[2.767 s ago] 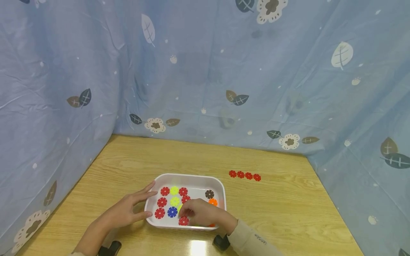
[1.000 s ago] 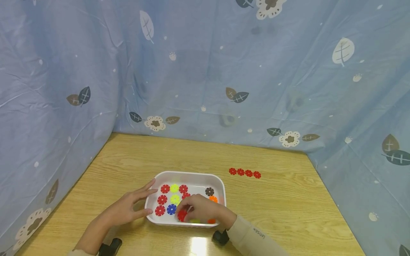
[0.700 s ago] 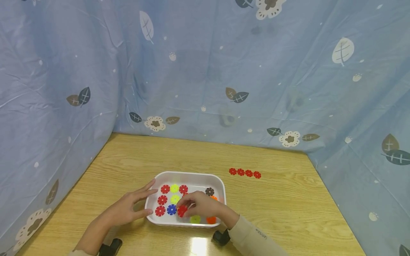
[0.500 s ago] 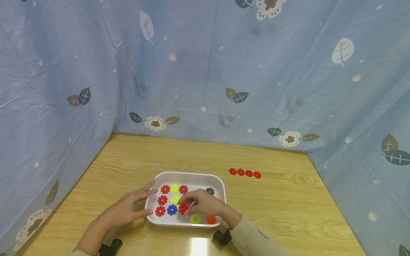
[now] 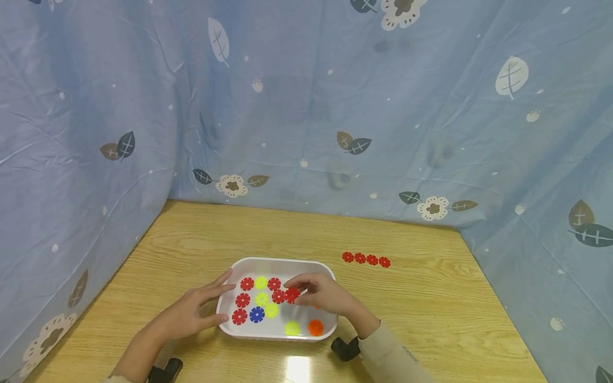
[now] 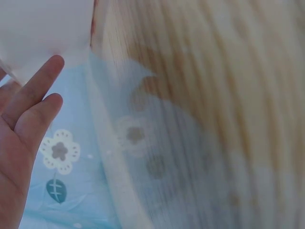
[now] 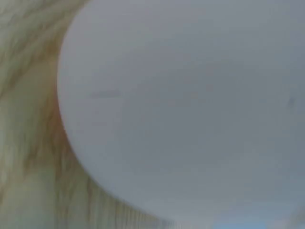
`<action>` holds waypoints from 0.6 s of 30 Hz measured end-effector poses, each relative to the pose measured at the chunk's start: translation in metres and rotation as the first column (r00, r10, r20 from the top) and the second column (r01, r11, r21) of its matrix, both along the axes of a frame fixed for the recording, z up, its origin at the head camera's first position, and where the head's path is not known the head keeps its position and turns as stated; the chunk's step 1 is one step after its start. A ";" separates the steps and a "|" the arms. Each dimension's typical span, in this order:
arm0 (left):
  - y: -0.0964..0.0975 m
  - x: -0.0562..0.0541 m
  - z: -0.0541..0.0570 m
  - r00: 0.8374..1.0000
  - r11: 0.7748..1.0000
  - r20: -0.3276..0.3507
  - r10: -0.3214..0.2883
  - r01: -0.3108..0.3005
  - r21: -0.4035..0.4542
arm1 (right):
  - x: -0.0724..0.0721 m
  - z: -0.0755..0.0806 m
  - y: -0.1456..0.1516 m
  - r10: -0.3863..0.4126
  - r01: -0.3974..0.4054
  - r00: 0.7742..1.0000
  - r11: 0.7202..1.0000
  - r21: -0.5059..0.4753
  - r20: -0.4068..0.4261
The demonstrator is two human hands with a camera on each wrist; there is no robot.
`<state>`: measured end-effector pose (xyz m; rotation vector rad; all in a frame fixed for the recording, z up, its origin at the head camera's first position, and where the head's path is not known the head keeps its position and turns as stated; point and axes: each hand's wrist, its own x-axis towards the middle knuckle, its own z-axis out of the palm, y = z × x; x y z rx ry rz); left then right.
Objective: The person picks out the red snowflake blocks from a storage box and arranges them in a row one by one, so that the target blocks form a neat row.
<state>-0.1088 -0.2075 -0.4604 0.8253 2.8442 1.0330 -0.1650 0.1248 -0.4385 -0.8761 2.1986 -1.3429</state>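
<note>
In the head view my right hand (image 5: 328,293) pinches a red notched disc (image 5: 292,296) between thumb and fingertips, over the right half of a white plastic tray (image 5: 287,260). My left hand (image 5: 189,314) rests at the tray's left end, its fingers fairly straight and spread along the rim. Inside the tray lie several red discs, such as one red disc (image 5: 242,300) at the left, with several yellow discs (image 5: 261,299), a blue disc (image 5: 257,314) and an orange disc (image 5: 316,327). The left wrist view shows left fingers (image 6: 35,90) against the tray's outer wall.
A row of several red discs (image 5: 366,259) lies on the wooden table (image 5: 407,308), right of and beyond the tray. A blue patterned curtain (image 5: 297,106) encloses the table's back and sides. The right wrist view is mostly the tray's blurred white wall (image 7: 181,119).
My right hand has picked up a red disc from the tray's front middle and carried it rightward and away from me. The left hand has stayed at the tray's left end.
</note>
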 end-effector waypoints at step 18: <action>0.000 0.001 0.000 1.000 1.000 -0.003 0.003 -0.003 -0.005 | -0.009 0.008 0.054 -0.257 0.268 0.962 0.955 -0.127 0.097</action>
